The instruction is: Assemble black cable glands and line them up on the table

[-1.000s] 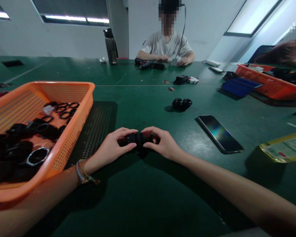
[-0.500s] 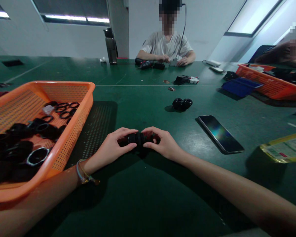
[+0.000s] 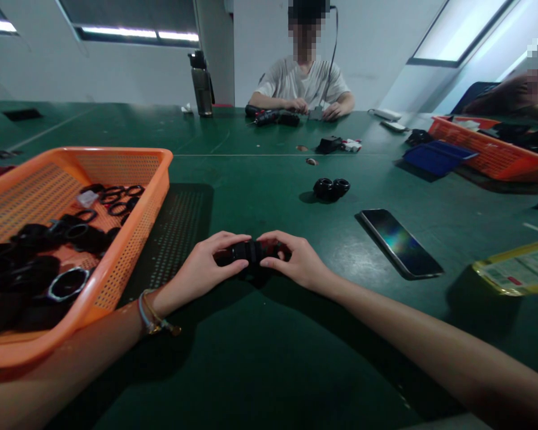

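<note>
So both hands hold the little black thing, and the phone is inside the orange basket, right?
Not quite. The left hand and right hand do hold the black thing, but the phone lies on the green table, right of the hands, not inside the orange basket. The head view shows it.

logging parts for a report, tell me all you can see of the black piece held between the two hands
The black piece is a short, ribbed cylinder, matte and plastic-looking, lying sideways, low over the green table. The left hand pinches its left end and the right hand its right end, hiding both ends.
</note>
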A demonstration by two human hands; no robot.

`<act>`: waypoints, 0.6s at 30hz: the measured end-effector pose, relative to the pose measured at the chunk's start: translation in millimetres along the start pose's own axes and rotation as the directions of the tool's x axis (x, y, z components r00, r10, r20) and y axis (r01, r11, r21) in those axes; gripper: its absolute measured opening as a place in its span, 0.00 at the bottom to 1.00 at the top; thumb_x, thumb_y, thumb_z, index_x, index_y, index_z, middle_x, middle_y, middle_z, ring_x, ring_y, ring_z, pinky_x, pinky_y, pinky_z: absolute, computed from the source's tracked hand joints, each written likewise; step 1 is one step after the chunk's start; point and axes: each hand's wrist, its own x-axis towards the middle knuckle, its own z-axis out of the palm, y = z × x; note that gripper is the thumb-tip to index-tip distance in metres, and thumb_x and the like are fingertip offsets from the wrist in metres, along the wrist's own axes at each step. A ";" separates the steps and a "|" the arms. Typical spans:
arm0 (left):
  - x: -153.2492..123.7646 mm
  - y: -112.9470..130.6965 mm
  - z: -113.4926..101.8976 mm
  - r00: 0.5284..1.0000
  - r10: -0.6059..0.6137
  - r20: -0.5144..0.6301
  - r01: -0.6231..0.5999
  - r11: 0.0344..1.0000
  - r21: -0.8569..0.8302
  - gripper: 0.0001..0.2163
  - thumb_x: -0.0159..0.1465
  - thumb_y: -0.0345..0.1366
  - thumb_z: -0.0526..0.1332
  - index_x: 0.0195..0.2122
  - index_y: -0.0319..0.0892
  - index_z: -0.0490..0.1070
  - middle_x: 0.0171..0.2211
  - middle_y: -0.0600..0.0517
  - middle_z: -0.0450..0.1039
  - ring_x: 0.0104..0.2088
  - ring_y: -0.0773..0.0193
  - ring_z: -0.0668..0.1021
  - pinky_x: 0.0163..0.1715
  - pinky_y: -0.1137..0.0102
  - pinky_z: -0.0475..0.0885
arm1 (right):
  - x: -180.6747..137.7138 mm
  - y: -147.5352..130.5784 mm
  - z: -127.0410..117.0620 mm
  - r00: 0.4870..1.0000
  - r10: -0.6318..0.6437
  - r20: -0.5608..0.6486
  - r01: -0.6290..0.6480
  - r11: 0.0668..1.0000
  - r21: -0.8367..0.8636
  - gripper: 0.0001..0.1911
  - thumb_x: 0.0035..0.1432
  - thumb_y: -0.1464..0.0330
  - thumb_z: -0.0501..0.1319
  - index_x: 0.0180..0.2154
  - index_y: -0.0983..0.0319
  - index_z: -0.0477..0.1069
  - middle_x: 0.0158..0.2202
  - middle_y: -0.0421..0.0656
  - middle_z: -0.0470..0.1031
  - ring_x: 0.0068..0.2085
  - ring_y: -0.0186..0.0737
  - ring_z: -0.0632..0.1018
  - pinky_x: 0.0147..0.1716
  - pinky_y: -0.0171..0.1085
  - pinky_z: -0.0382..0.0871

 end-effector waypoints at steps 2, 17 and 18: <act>0.0 0.2 -0.2 1.000 0.002 -0.001 -0.002 1.000 0.001 0.18 0.54 0.39 0.62 0.46 0.41 0.72 0.43 0.48 0.71 0.42 0.60 0.76 0.42 0.65 0.74 | 0.2 -0.6 -0.2 1.000 0.002 0.005 -0.002 1.000 -0.004 0.14 0.50 0.73 0.64 0.42 0.62 0.70 0.34 0.40 0.75 0.24 0.28 0.64 0.24 0.31 0.58; 0.6 0.2 0.5 1.000 0.005 -0.001 -0.005 1.000 0.002 0.18 0.54 0.39 0.62 0.46 0.42 0.73 0.42 0.48 0.71 0.41 0.61 0.76 0.42 0.66 0.74 | 0.6 -1.9 0.4 1.000 0.011 0.004 -0.011 1.000 -0.011 0.14 0.50 0.73 0.64 0.41 0.63 0.71 0.34 0.40 0.76 0.23 0.27 0.64 0.23 0.30 0.57; 0.7 0.1 0.5 1.000 0.006 -0.003 -0.006 1.000 0.002 0.18 0.54 0.39 0.62 0.46 0.41 0.73 0.42 0.48 0.71 0.41 0.60 0.76 0.42 0.66 0.74 | 0.7 -1.9 0.5 1.000 0.011 0.002 -0.011 1.000 -0.012 0.14 0.50 0.73 0.64 0.41 0.63 0.71 0.34 0.40 0.76 0.23 0.28 0.64 0.23 0.30 0.57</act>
